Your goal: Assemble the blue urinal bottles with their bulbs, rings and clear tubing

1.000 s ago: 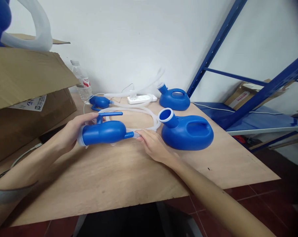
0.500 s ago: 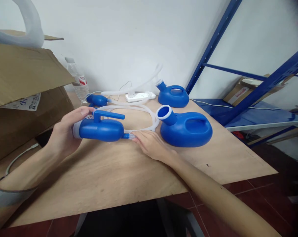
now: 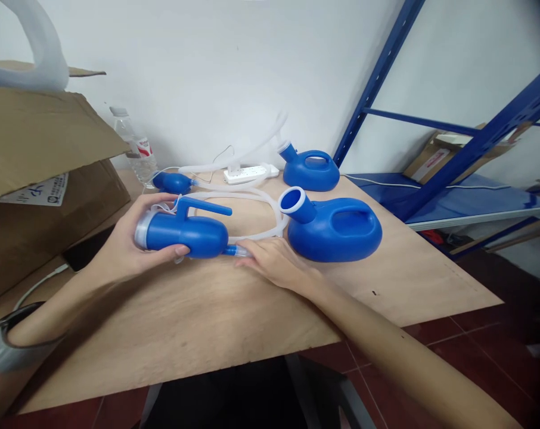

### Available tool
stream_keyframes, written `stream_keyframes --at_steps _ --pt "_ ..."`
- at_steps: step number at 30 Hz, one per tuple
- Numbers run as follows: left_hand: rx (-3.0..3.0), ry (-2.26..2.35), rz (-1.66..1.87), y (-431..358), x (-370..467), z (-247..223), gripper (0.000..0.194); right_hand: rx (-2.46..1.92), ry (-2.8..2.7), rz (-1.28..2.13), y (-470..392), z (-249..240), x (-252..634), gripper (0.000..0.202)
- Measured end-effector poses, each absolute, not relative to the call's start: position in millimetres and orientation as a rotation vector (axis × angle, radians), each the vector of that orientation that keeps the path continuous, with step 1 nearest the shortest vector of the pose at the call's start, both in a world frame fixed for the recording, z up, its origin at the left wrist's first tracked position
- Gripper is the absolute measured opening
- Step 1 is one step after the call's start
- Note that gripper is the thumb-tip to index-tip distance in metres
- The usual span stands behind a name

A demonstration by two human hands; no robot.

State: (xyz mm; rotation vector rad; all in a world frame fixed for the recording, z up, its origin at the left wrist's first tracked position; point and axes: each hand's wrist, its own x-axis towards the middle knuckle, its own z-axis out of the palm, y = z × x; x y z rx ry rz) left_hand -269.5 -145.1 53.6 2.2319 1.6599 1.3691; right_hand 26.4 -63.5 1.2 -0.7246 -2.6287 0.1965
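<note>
My left hand (image 3: 138, 238) is wrapped round the clear rimmed end of a blue urinal cup with a handle (image 3: 202, 235), its thumb along the near side. The cup lies sideways above the table, with its narrow spout to the right. At that spout my right hand (image 3: 270, 259) pinches the end of a clear tube (image 3: 241, 251), which is fitted over the spout. The rest of the white tube (image 3: 276, 208) loops on the table behind. Just right of my right hand stands a blue urinal bottle (image 3: 337, 232) with a white-rimmed mouth.
Behind stand a second blue urinal bottle (image 3: 312, 171), another blue cup (image 3: 174, 182), a power strip (image 3: 247, 174) and a water bottle (image 3: 138, 149). A cardboard box (image 3: 42, 196) fills the left side. Blue metal shelving (image 3: 377, 77) rises beyond the wooden table (image 3: 198, 333).
My left hand has shifted its grip, and its thumb now lies along the near side of the cup. The right hand keeps its pinch at the tube end. The view has shifted slightly.
</note>
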Motion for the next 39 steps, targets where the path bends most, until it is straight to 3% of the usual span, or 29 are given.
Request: stream_keyframes --at_steps 2,7,11,15,24,32,39 --pt "2.318 1.622 1.367 -147.0 -264.3 56.9 0.075 -0.805 -2.639 0.159 -67.2 2.7 23.8 0.068" --pt "2.356 1.625 1.493 -151.7 -253.1 55.0 0.068 -1.104 -2.657 0.089 -77.2 7.8 14.2 0.045" --pt "2.367 1.582 1.688 -153.9 -246.5 43.9 0.064 -1.168 -2.746 0.092 -84.1 13.2 8.2 0.041" --pt "2.53 1.407 1.924 -150.6 -244.8 33.8 0.072 -1.236 -2.768 0.137 -87.6 20.6 6.9 0.041" --pt "2.713 1.047 2.028 -146.0 -251.8 27.4 0.093 -1.282 -2.789 0.108 -90.4 28.4 6.3 0.039" --pt "2.559 1.487 1.853 -148.3 -241.2 42.3 0.05 -1.357 -2.789 0.214 -90.8 38.0 6.0 0.037" --pt "2.173 1.792 1.822 -158.3 -226.9 42.5 0.047 -1.518 -2.724 0.24 -88.3 64.4 -10.4 0.032"
